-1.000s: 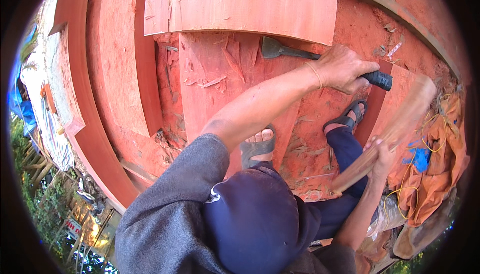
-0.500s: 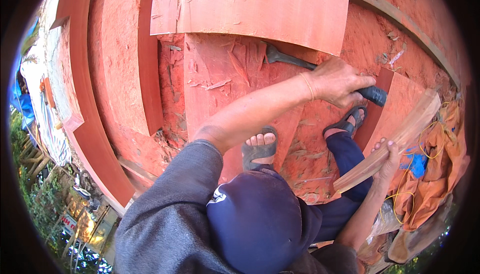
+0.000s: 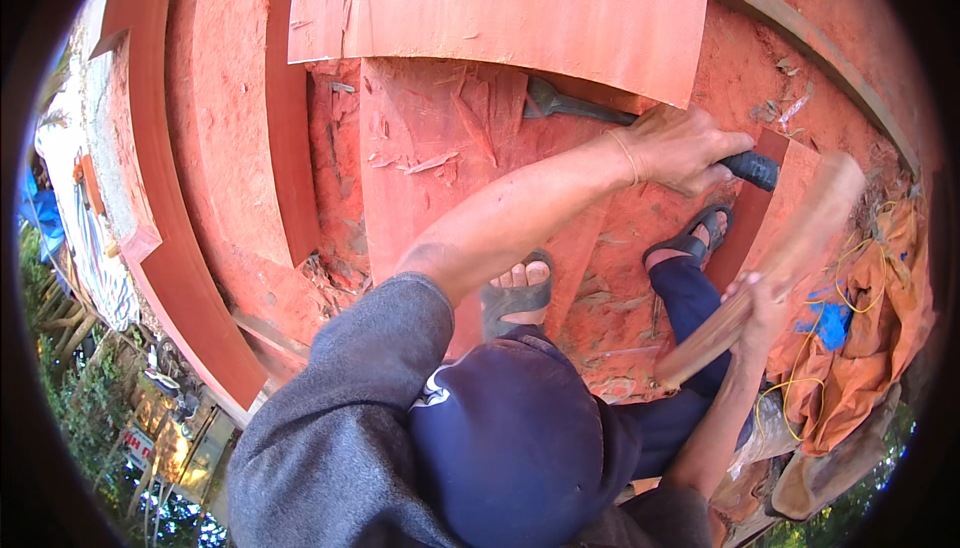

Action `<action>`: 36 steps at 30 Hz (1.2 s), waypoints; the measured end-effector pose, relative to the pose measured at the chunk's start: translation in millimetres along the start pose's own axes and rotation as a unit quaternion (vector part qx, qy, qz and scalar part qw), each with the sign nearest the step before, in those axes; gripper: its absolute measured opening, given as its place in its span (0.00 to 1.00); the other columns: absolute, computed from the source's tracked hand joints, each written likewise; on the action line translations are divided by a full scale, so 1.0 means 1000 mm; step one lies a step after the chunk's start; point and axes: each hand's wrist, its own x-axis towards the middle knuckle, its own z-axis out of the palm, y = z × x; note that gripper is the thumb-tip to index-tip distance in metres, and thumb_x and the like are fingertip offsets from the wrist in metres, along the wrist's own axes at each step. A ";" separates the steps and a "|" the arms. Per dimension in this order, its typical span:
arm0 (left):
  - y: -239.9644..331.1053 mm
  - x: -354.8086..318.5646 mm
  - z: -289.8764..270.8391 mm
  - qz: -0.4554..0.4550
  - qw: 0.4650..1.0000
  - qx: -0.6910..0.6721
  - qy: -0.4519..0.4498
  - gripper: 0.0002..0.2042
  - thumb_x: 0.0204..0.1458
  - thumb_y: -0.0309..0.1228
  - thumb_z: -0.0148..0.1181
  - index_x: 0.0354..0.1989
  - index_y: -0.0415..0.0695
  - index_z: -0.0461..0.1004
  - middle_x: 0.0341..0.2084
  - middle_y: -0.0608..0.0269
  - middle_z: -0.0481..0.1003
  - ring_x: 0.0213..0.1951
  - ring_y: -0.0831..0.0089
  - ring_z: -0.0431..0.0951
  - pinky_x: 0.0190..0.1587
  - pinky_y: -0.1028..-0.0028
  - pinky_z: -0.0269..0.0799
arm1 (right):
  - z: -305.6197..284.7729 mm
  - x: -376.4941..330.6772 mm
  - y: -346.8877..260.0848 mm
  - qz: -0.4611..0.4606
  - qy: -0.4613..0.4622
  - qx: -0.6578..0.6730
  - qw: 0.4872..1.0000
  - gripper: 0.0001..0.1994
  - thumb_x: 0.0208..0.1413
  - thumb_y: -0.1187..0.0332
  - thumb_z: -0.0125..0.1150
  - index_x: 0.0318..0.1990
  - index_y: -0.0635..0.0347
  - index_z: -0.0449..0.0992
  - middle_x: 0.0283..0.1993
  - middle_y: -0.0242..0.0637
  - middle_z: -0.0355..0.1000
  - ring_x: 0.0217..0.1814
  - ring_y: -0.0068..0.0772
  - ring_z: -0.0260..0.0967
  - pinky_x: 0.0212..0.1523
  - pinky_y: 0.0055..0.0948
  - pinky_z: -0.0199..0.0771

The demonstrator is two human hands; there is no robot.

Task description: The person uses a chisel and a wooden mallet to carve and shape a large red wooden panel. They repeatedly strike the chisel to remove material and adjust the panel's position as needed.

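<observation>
Chisel [image 3: 590, 111] in the left hand [image 3: 685, 151], wooden club [image 3: 795, 253] in the right hand [image 3: 755, 310]: the left fingers are curled firmly round the dark, wrapped handle, one digit reaching out along it, while the right hand is clasped about the club's middle. The chisel lies slantwise just below the near edge of the upper board [image 3: 510, 8], its flared blade over the lower board [image 3: 430, 218]; whether the cutting edge bites into wood is too shadowed to tell.

To do this well, I would judge, the edge should sit firmly before each blow, the shank lined up with the club's path, and the butt struck squarely, since a glancing hit could twist the blade or catch that outstretched digit. Short, even taps probably give more control than heavy swings. Loose splinters [image 3: 432, 163] near the blade are better brushed aside so the cut shows clearly.

Both boards are reddish; the upper one is broad and fairly smooth, with a crack running down its left part, the lower one rougher and strewn with chips. The club is paler brown, long and streaked with grain, its far end blurred. Crumpled orange sheeting [image 3: 865, 348] lies to the right, threaded with thin yellow cord [image 3: 797, 382].
</observation>
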 end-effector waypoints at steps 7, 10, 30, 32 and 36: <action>0.002 0.002 -0.008 0.008 1.000 -0.020 0.019 0.22 0.48 0.36 0.67 0.54 0.51 0.75 0.25 0.52 0.80 0.30 0.49 0.81 0.33 0.51 0.76 | 0.006 -0.004 -0.005 -0.037 -0.016 -0.121 0.992 0.13 0.57 0.61 0.63 0.39 0.60 0.71 0.29 0.37 0.72 0.27 0.30 0.72 0.27 0.30 0.77; -0.006 0.002 -0.002 -0.018 1.000 -0.014 -0.015 0.22 0.49 0.36 0.67 0.54 0.52 0.75 0.25 0.53 0.80 0.30 0.49 0.81 0.34 0.50 0.76 | 0.006 -0.002 -0.011 -0.019 -0.032 -0.146 0.989 0.11 0.57 0.65 0.63 0.40 0.63 0.72 0.30 0.37 0.73 0.28 0.32 0.73 0.28 0.31 0.78; -0.022 -0.003 0.010 -0.046 0.998 0.024 -0.044 0.20 0.51 0.36 0.66 0.52 0.51 0.74 0.27 0.51 0.79 0.33 0.49 0.81 0.35 0.50 0.75 | 0.004 0.009 -0.001 0.018 -0.063 -0.198 0.978 0.12 0.53 0.66 0.64 0.40 0.62 0.72 0.23 0.36 0.73 0.20 0.27 0.72 0.23 0.27 0.75; -0.023 -0.003 0.010 -0.051 0.997 0.032 -0.049 0.20 0.51 0.37 0.66 0.52 0.50 0.74 0.26 0.51 0.79 0.33 0.47 0.81 0.36 0.50 0.76 | 0.005 0.010 -0.004 0.036 -0.003 -0.153 0.988 0.14 0.53 0.65 0.65 0.41 0.63 0.72 0.23 0.35 0.72 0.21 0.28 0.72 0.24 0.28 0.76; -0.021 -0.002 0.008 -0.048 0.997 0.050 -0.038 0.20 0.51 0.38 0.66 0.53 0.51 0.73 0.25 0.51 0.78 0.31 0.45 0.80 0.34 0.50 0.75 | 0.010 0.015 -0.004 0.027 -0.044 0.035 0.998 0.14 0.52 0.64 0.66 0.40 0.63 0.72 0.23 0.35 0.72 0.20 0.28 0.72 0.23 0.27 0.76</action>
